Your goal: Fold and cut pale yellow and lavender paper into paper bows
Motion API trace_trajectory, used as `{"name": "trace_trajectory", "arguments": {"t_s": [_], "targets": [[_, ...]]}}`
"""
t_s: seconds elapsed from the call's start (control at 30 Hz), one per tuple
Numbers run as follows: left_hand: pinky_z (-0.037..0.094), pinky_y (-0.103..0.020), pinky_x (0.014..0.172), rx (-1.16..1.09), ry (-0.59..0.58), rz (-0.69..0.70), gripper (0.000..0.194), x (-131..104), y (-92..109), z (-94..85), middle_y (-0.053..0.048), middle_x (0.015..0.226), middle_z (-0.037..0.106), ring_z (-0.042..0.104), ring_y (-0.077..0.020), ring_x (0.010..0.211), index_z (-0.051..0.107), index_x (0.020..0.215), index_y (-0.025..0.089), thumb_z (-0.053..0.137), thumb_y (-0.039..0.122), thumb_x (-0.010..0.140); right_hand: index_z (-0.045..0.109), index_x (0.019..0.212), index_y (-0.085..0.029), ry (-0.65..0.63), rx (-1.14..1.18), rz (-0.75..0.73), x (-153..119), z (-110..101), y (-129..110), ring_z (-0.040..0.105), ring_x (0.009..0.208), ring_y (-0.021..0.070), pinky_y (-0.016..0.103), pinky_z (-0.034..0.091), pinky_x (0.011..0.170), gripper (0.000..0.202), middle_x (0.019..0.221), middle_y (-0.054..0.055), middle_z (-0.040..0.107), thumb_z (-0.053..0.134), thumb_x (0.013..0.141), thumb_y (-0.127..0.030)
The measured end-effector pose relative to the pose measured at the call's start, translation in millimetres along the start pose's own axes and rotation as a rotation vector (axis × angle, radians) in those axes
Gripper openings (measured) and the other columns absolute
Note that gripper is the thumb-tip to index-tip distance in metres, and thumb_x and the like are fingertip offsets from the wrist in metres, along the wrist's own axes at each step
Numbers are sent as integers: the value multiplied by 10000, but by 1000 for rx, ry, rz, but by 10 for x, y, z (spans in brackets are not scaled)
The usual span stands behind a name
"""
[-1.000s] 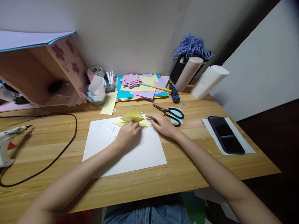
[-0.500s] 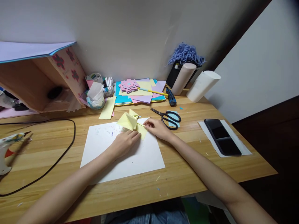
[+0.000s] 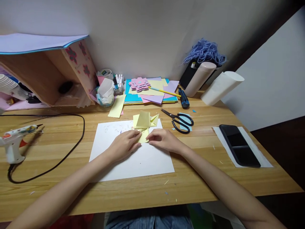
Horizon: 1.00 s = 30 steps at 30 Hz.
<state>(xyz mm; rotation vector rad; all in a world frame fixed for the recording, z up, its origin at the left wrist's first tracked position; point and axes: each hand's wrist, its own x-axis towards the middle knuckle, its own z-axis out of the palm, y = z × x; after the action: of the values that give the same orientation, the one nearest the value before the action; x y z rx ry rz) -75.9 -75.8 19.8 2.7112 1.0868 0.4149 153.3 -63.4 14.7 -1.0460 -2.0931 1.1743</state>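
A folded yellow paper piece (image 3: 143, 120) with several flaps lies at the top of the white sheet (image 3: 133, 165). My left hand (image 3: 125, 144) is closed at the piece's lower left, its fingertips pressing the paper. On the other side, my right hand (image 3: 164, 140) pinches the lower right edge of the same paper between thumb and fingers. Black-handled scissors (image 3: 178, 121) lie open to the right of the folded paper, partly over a light blue paper scrap.
A glue gun (image 3: 14, 143) and its cord lie at the left, near a cardboard box (image 3: 78, 70). Behind are stacked coloured papers (image 3: 128, 99), a pink paper flower (image 3: 139, 84), a pencil and a blue cutter (image 3: 184, 99). A phone (image 3: 239, 145) lies right.
The view has shifted, moving the scene rightward. The yellow paper has turned, with one flap now standing toward the back. Both hands have moved to its lower part.
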Motion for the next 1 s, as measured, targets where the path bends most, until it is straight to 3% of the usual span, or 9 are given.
{"name": "trace_trajectory", "arguments": {"t_s": [0.17,0.27,0.47,0.63,0.77,1.0], "targets": [[478,-390,867,-48,1,2,372,-2,-16,24,-102,1111,580,540,-224,1054,510,1202,174,467,357,880,675,793,-197,96,-127,-163,42,26,19,568,769,142,278,458,705,86,841,41,603,607,808,-246],[491,-389,842,-46,2,-2,356,-9,-14,30,-99,1092,583,550,-220,1029,512,1193,179,458,350,886,639,803,-189,127,-110,-135,67,57,21,560,761,135,273,450,698,101,876,42,603,567,839,-250],[469,-439,918,-16,8,28,387,-63,-4,72,-135,1192,529,508,-250,1117,473,1226,150,448,333,887,621,784,-180,212,-160,-33,117,136,29,540,682,138,268,421,638,117,747,24,613,565,837,-267],[452,-439,965,31,97,5,373,-179,50,138,-158,1248,532,491,-258,1171,478,1225,100,433,259,891,619,757,-175,266,-130,30,146,199,46,533,639,128,247,417,582,103,723,19,616,586,813,-254],[510,-416,897,43,149,35,331,-261,121,136,-163,1183,593,551,-246,1111,516,1185,88,419,197,888,627,774,-180,274,-143,35,143,223,34,544,658,133,253,425,595,99,732,22,618,566,824,-239],[515,-429,884,46,128,40,369,-273,166,92,-194,1172,590,561,-260,1095,471,1223,61,408,182,881,595,765,-181,270,-222,10,140,242,12,541,662,139,258,425,604,103,723,23,590,546,839,-232]]}}
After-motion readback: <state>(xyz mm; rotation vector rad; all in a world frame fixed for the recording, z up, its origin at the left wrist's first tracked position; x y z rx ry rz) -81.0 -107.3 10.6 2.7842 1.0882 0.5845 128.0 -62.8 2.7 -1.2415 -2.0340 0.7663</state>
